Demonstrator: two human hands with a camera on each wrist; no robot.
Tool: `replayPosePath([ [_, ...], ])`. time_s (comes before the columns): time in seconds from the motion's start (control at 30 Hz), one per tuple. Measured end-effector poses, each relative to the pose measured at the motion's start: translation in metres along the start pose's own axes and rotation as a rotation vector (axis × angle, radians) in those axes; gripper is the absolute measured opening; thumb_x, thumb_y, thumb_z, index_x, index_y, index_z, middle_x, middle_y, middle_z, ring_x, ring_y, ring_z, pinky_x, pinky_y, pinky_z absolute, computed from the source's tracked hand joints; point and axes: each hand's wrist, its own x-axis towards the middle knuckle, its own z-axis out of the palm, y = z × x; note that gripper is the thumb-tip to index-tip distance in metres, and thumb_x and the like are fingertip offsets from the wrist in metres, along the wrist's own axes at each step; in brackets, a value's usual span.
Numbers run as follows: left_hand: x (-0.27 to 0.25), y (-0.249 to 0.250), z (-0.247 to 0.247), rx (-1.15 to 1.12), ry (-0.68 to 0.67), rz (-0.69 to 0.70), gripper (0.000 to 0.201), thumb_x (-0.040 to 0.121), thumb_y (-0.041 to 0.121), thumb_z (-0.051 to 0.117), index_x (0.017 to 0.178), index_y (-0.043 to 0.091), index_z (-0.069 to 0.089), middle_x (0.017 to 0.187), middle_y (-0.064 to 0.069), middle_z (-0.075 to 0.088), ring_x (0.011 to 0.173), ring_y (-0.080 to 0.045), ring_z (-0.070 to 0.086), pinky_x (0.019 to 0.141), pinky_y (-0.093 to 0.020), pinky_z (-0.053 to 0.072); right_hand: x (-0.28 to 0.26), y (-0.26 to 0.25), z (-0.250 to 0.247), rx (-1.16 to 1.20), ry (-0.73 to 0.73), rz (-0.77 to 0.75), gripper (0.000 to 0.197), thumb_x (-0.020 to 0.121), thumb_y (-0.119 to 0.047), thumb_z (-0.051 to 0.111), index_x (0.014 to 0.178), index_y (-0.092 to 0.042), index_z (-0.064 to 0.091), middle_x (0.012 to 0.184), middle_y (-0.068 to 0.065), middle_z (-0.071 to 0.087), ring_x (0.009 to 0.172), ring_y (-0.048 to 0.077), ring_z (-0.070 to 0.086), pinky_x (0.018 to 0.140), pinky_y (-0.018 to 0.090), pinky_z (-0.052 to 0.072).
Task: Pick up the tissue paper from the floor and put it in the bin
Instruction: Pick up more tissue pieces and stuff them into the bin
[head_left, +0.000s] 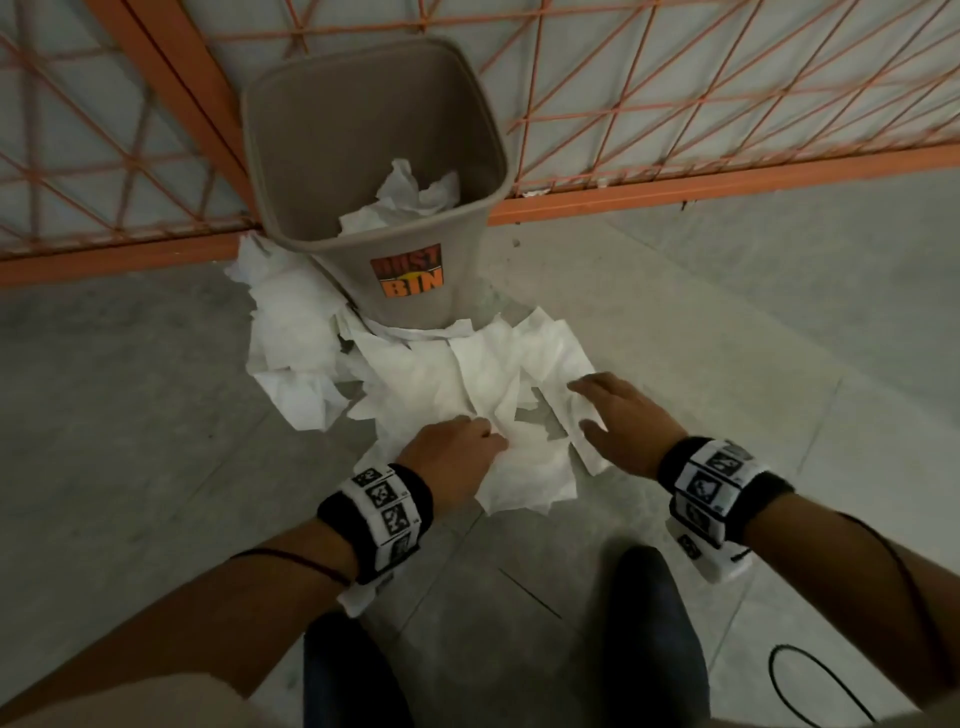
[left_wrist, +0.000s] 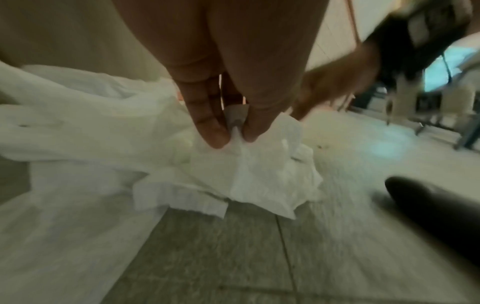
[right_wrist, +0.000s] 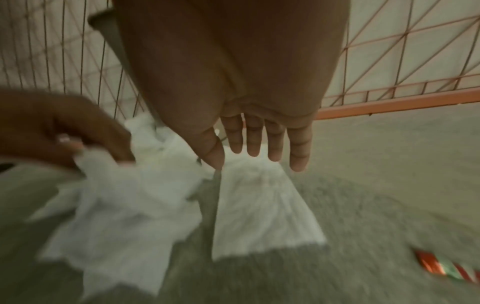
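A grey-brown bin (head_left: 291, 130) marked DUST BIN stands against the orange fence, with crumpled tissue (head_left: 410, 200) inside. White tissue paper (head_left: 467, 384) lies strewn over the floor in front of it and to its left. My left hand (head_left: 457, 441) pinches a bunch of tissue (left_wrist: 249, 164) between thumb and fingers (left_wrist: 213, 131) at the near edge of the pile. My right hand (head_left: 618, 415) hovers over a flat tissue strip (right_wrist: 259, 209) on the right, its fingers (right_wrist: 298, 148) straight and spread, holding nothing.
An orange wire fence (head_left: 727, 104) with a low rail runs behind the bin. My dark shoes (head_left: 649, 634) stand just below the hands. A black cable (head_left: 810, 691) loops on the floor at lower right. A small red and green wrapper (right_wrist: 451, 269) lies right of the tissue.
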Motion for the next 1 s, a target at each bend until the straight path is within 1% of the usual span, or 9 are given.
replayPosePath([
  [0.13, -0.037, -0.008, -0.038, -0.377, 0.342, -0.033, 0.035, 0.09, 0.022, 0.048, 0.116, 0.017, 0.07, 0.109, -0.001, 0.069, 0.099, -0.019, 0.065, 0.086, -0.036, 0.055, 0.01, 0.018, 0.027, -0.135, 0.026, 0.012, 0.053, 0.094, -0.025, 0.053, 0.146, -0.021, 0.038, 0.152, 0.001, 0.037, 0.139, 0.026, 0.035, 0.105, 0.045, 0.043],
  [0.33, -0.098, -0.009, -0.162, -0.607, 0.841, 0.076, 0.026, 0.084, 0.024, 0.068, 0.109, 0.031, 0.067, 0.108, 0.024, 0.064, 0.098, 0.007, 0.064, 0.084, -0.009, 0.052, 0.021, 0.04, 0.031, -0.136, 0.237, -0.077, 0.021, 0.089, -0.02, 0.064, 0.108, -0.022, 0.073, 0.117, 0.003, 0.068, 0.105, 0.03, 0.058, 0.079, 0.039, 0.053],
  [0.4, -0.101, -0.034, -0.196, -0.72, 0.868, 0.076, 0.018, 0.084, 0.052, 0.064, 0.102, 0.047, 0.066, 0.101, 0.03, 0.067, 0.098, 0.006, 0.065, 0.084, -0.013, 0.051, 0.022, 0.046, 0.026, -0.118, 0.245, -0.087, 0.016, 0.09, -0.019, 0.065, 0.101, -0.019, 0.076, 0.107, 0.005, 0.07, 0.099, 0.031, 0.06, 0.075, 0.038, 0.052],
  [0.5, -0.093, -0.082, -0.225, -0.56, 0.863, -0.12, 0.038, 0.065, 0.09, 0.047, 0.085, 0.061, 0.062, 0.085, 0.039, 0.065, 0.083, 0.012, 0.062, 0.075, -0.021, 0.048, 0.019, 0.058, 0.024, -0.04, 0.257, -0.081, 0.014, 0.086, -0.009, 0.068, 0.095, -0.013, 0.077, 0.094, 0.013, 0.072, 0.092, 0.037, 0.063, 0.074, 0.041, 0.053],
  [0.57, -0.08, -0.088, -0.244, -0.422, 0.942, -0.206, 0.025, 0.083, 0.077, 0.042, 0.081, 0.059, 0.059, 0.075, 0.036, 0.061, 0.074, 0.012, 0.056, 0.073, -0.033, 0.046, 0.015, 0.066, 0.026, 0.004, 0.257, -0.052, 0.014, 0.085, -0.008, 0.067, 0.095, -0.012, 0.076, 0.092, 0.013, 0.071, 0.091, 0.037, 0.064, 0.076, 0.042, 0.053],
  [0.67, -0.056, -0.084, -0.264, -0.261, 1.107, -0.215, 0.025, 0.095, 0.04, 0.05, 0.079, 0.025, 0.062, 0.069, 0.002, 0.056, 0.062, -0.012, 0.048, 0.061, -0.031, 0.037, 0.006, 0.073, 0.031, 0.056, 0.277, -0.027, 0.014, 0.089, -0.01, 0.063, 0.099, -0.012, 0.073, 0.095, 0.012, 0.068, 0.092, 0.036, 0.062, 0.078, 0.043, 0.054],
  [0.73, -0.043, -0.082, -0.262, -0.229, 1.009, -0.278, 0.023, 0.09, 0.03, 0.054, 0.086, 0.011, 0.067, 0.077, -0.011, 0.064, 0.07, -0.023, 0.059, 0.061, -0.028, 0.04, 0.001, 0.077, 0.033, 0.083, 0.335, -0.05, 0.015, 0.089, -0.006, 0.061, 0.1, -0.01, 0.071, 0.096, 0.012, 0.067, 0.091, 0.036, 0.061, 0.077, 0.042, 0.052],
  [0.87, -0.031, -0.09, -0.244, -0.198, 0.785, -0.431, 0.023, 0.085, 0.02, 0.061, 0.105, 0.016, 0.072, 0.091, -0.009, 0.072, 0.082, -0.022, 0.063, 0.068, -0.025, 0.037, -0.003, 0.078, 0.037, 0.087, 0.309, -0.018, 0.029, 0.092, -0.019, 0.061, 0.121, -0.016, 0.065, 0.114, 0.009, 0.063, 0.105, 0.032, 0.058, 0.085, 0.042, 0.052],
  [1.0, -0.036, -0.088, -0.244, -0.222, 0.672, -0.445, 0.046, 0.084, 0.024, 0.069, 0.129, 0.027, 0.06, 0.127, -0.002, 0.065, 0.114, -0.02, 0.062, 0.098, -0.028, 0.046, -0.002, 0.085, 0.045, -0.077, 0.219, -0.016, 0.046, 0.083, -0.046, 0.07, 0.125, -0.027, 0.065, 0.123, 0.002, 0.061, 0.115, 0.029, 0.053, 0.092, 0.044, 0.048],
])
